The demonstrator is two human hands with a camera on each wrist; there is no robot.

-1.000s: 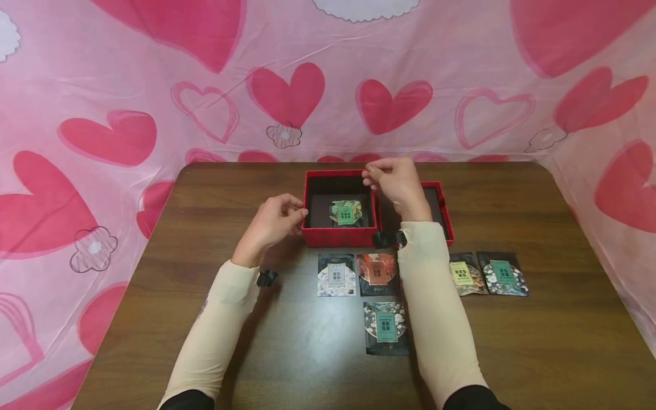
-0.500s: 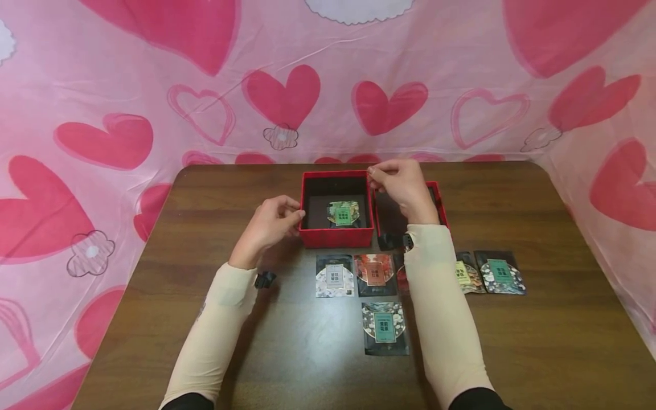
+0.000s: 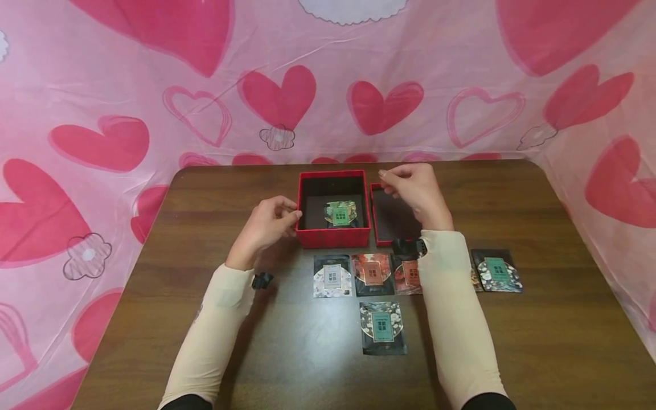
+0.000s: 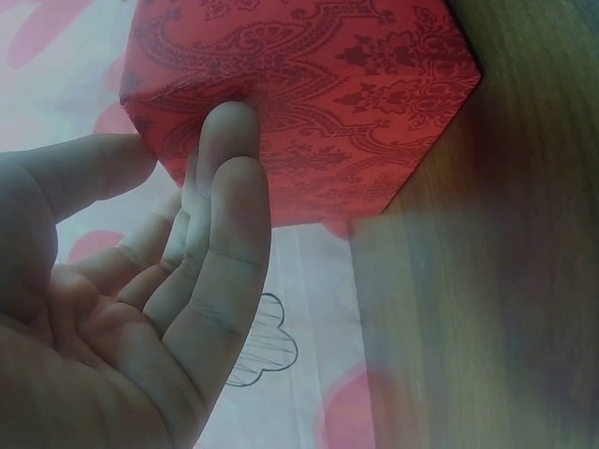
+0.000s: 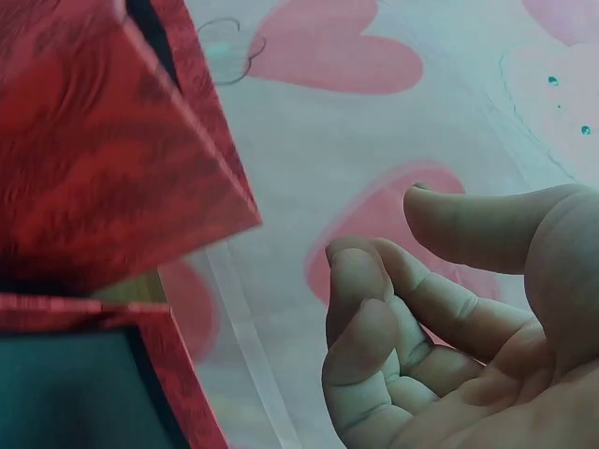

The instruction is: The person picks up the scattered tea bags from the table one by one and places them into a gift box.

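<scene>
A red patterned box (image 3: 333, 237) with a dark inside stands at the back middle of the table in the head view. Inside it lies a green-labelled sachet (image 3: 340, 214). My left hand (image 3: 269, 225) is at the box's left side; in the left wrist view its fairly straight fingers (image 4: 239, 220) touch the red wall. Above the shallow red lid (image 3: 392, 219), to the right of the box, my right hand (image 3: 417, 191) hovers with loosely bent fingers. The right wrist view shows nothing between its thumb and fingers, and a gap to the box.
In front of the box lie a white sachet (image 3: 332, 277), an orange-red sachet (image 3: 373, 275) and a red sachet (image 3: 408, 275) partly under my right forearm. A teal-labelled sachet (image 3: 381, 328) lies nearer, another dark sachet (image 3: 496, 271) at right. A pink heart-print cloth (image 3: 333, 91) hangs behind.
My right hand has moved right, away from the box's right rim to over the lid, uncovering more of the lid and the red sachet. My left hand stays at the box's left side.
</scene>
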